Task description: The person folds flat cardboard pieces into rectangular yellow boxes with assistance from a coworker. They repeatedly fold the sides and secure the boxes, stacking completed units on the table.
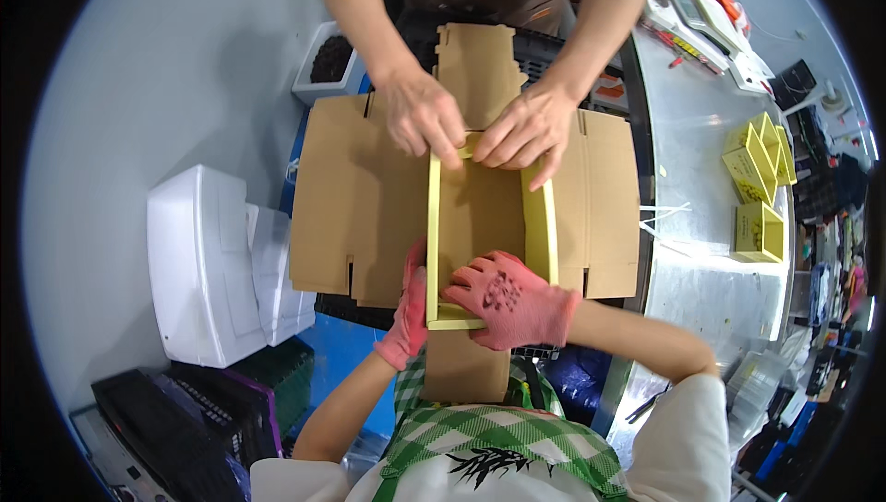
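A yellow open-topped cardboard box point(434, 216) rests on a flattened brown cardboard sheet point(369, 188) with side flaps and slots. Its brown inside faces up. My left hand point(409, 306), in a pink glove, grips the box's near left corner from outside, its fingers partly hidden. My right hand point(510, 299), also pink-gloved, curls over the near wall with its fingers inside the box. At the far end, a co-worker's bare left hand point(526, 133) and right hand point(423, 119) press and pinch the far wall.
To the right runs a metal table point(706, 304) with several yellow cartons point(760, 233) and a weighing scale point(706, 17). White plastic bins point(198, 267) stand at left, above dark crates point(166, 428). A small white tub point(329, 64) with dark contents sits beyond the cardboard.
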Demonstrator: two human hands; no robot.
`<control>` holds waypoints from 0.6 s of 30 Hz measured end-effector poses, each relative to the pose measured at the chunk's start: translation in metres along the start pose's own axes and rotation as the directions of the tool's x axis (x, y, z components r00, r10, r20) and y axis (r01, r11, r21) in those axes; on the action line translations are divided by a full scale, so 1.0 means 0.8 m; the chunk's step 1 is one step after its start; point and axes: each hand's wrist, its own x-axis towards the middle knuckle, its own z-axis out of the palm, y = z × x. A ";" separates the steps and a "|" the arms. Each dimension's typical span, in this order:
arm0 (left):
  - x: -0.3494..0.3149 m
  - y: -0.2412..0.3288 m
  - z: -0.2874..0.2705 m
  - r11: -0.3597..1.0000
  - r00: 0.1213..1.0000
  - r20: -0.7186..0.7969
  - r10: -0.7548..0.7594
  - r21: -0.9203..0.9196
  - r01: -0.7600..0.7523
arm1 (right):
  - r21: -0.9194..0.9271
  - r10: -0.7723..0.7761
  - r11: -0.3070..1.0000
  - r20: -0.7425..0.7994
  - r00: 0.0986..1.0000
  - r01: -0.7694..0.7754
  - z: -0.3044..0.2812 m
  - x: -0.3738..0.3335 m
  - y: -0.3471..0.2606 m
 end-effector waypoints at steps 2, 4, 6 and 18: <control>-0.013 0.037 0.021 0.999 0.997 0.058 -0.048 0.000 0.049 | 0.058 0.023 0.998 -0.352 0.936 -0.003 0.008 -0.031 -0.011; -0.016 0.014 -0.003 0.990 0.995 -0.027 0.100 0.106 -0.097 | 0.263 0.163 0.964 -0.712 0.683 0.044 0.021 -0.060 -0.015; -0.017 0.015 -0.009 0.946 0.980 -0.007 0.197 0.264 -0.188 | 0.438 0.424 0.898 -0.847 0.319 -0.030 0.056 -0.085 -0.008; -0.027 0.073 -0.076 0.809 0.887 -0.213 0.410 0.535 -0.246 | 0.911 0.853 0.351 -0.407 0.326 0.219 0.127 -0.135 0.044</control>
